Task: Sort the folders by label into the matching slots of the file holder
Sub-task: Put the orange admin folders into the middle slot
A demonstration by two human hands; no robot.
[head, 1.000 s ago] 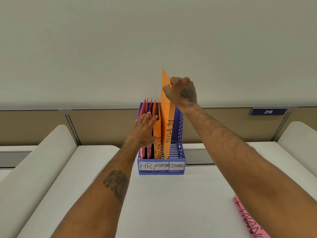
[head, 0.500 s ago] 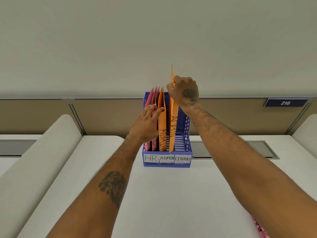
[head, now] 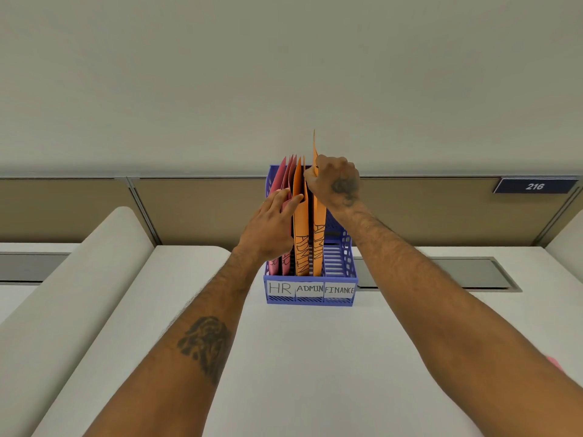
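1. Two hands reach to a blue file holder [head: 349,267] that stands on a white desk [head: 299,357] against a tan partition.
2. Its front carries three labels: HR [head: 279,288] on the left, ADMIN [head: 309,288] in the middle, FINANCE [head: 339,290] on the right.
3. The right hand [head: 336,181] is curled tight around the upper edge of an orange folder [head: 318,244] marked ADMIN. The folder stands upright with its lower end down in the middle slot.
4. Just left of it, a second orange folder [head: 301,234], also marked ADMIN, stands in the same slot.
5. Pink folders [head: 285,175] fill the HR slot.
6. The left hand [head: 273,225] has straight fingers held together, laid flat against the pink folders. Its fingertips reach the second orange folder.
7. A dark sign [head: 534,186] reading 216 hangs on the partition at far right.
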